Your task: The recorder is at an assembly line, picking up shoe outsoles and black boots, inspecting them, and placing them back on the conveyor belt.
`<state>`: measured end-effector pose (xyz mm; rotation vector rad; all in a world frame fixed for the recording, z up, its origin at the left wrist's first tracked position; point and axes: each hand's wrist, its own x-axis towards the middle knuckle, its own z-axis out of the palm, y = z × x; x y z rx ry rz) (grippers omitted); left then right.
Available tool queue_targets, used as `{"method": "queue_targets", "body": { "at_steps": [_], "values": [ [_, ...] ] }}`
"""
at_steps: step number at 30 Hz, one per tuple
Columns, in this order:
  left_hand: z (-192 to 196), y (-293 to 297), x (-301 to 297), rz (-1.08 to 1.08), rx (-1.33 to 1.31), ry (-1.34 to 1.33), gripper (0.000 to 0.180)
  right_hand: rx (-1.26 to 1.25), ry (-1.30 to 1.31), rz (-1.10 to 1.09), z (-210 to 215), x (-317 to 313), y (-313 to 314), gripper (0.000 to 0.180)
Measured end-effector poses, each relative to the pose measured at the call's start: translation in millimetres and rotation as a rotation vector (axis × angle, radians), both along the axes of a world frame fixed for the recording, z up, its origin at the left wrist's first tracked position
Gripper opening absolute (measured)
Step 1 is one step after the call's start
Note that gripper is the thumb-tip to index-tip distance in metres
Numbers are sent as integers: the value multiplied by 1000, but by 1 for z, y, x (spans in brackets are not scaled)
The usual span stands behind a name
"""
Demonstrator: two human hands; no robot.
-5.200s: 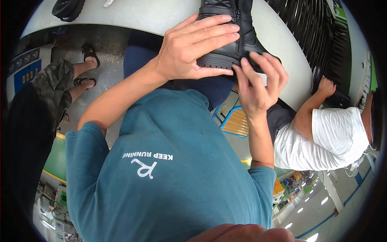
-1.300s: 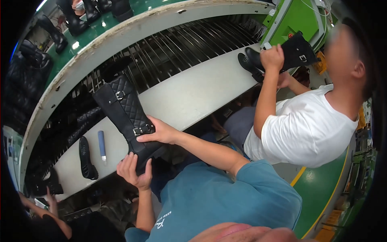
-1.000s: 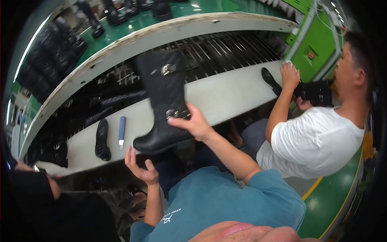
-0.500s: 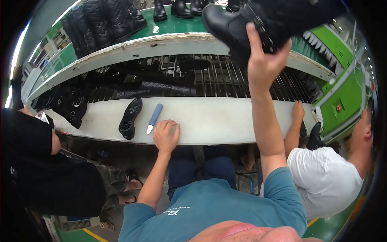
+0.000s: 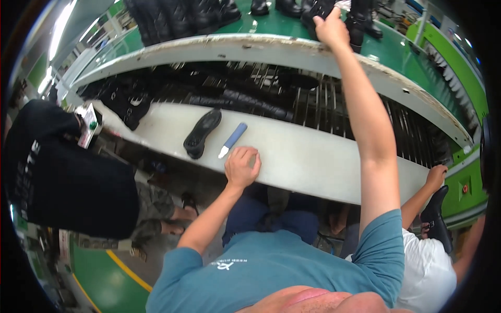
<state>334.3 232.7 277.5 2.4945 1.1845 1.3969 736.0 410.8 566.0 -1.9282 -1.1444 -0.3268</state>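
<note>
My right hand (image 5: 332, 30) reaches far up to the green shelf and grips a black boot (image 5: 314, 13), which stands among other boots. Part of that boot is hidden behind the fingers. On the near edge of the white bench rests my left hand (image 5: 242, 167), thumb apart and nothing in it. Just beyond its fingertips lies a blue tube-like tool (image 5: 234, 137) with a white tip. To the left of the tool is a black shoe sole (image 5: 202, 133), tread side up.
Several tall black boots (image 5: 177, 21) line the green shelf (image 5: 245, 30). Below it, quilted boot shafts lie on a metal rod rack (image 5: 308, 107). A co-worker in black (image 5: 68, 172) stands left; another in white (image 5: 425, 274) sits right, holding a boot (image 5: 437, 221). Green machinery (image 5: 459, 182) is at right.
My right hand has carried the boot away from me, from in front of the shelf onto its green top. My left hand stays by the blue tool. The whole view has shifted and tilted.
</note>
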Motion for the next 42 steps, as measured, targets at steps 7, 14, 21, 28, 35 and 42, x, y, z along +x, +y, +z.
{"method": "queue_targets", "body": {
  "at_steps": [7,14,21,28,35,42],
  "values": [
    [-2,5,-1,59,17,22,8,878,-113,479,-93,-88,-102,22],
    [-2,3,11,28,30,30,7,149,404,630,-298,-117,-148,29],
    [-1,0,10,98,-2,40,8,65,441,680,-311,-117,-136,28],
    [44,9,-28,119,241,78,25,35,483,688,-320,-105,-139,26],
    [38,69,-126,402,-109,329,62,-42,430,696,-313,-107,-140,20],
    [63,98,-158,455,-305,148,69,-56,469,695,-320,-100,-137,21]
  ]
}}
